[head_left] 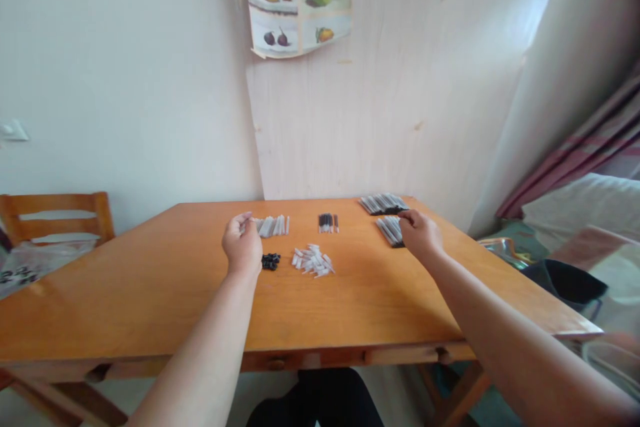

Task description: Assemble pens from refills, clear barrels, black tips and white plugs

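My left hand [242, 243] is closed at the left end of a row of whitish tubes [273, 226], its fingertips bent together. Whatever it may hold cannot be made out. Just right of its wrist lies a small heap of black caps [271, 261]. My right hand [421, 235] is pinched shut beside two bundles of clear pen-like sticks with black ends, a far bundle [383, 203] and a nearer bundle [389, 230]. Anything between its fingers is too small to tell. Between the hands lie a pile of short white pieces [313, 260] and a row of thin dark sticks [328, 223].
The wooden table [200, 320] has drawers along its front and meets the wall at the back. A wooden chair [60, 213] with a plastic bag [45, 263] stands at left. A dark open container [565, 283] is beyond the right edge.
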Motion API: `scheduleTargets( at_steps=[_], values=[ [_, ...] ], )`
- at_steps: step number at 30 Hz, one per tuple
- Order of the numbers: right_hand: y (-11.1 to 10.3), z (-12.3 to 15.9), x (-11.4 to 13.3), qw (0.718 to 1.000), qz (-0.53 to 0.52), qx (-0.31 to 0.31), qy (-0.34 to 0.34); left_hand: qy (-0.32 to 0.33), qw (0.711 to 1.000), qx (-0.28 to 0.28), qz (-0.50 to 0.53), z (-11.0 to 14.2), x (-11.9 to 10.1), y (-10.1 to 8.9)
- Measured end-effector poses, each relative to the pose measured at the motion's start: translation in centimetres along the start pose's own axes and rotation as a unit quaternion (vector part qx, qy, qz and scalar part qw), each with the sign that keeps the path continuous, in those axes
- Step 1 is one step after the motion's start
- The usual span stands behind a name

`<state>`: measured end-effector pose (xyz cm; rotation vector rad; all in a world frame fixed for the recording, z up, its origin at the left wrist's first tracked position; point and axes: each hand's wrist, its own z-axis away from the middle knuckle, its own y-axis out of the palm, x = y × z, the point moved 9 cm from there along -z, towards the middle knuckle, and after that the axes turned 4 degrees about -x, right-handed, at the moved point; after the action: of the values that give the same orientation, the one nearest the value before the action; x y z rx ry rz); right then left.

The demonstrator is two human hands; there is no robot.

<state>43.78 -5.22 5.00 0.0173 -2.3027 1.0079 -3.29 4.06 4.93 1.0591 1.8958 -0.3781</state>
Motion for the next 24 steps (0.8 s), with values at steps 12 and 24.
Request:
scheduleTargets(
  at_steps=[12,24],
  values=[
    [6.8,3.6,10.5,0.983,-0.028,0.142,-0.112,-0.049,0.998,-0.050,-0.002,-3.6,3.0,-0.4],
    [15.3,6.8,21.6,0.904,0.110,0.269,-0.314,0.090,0.965,0.035,-0.244,-2.6,4.5,1.0]
  ],
)
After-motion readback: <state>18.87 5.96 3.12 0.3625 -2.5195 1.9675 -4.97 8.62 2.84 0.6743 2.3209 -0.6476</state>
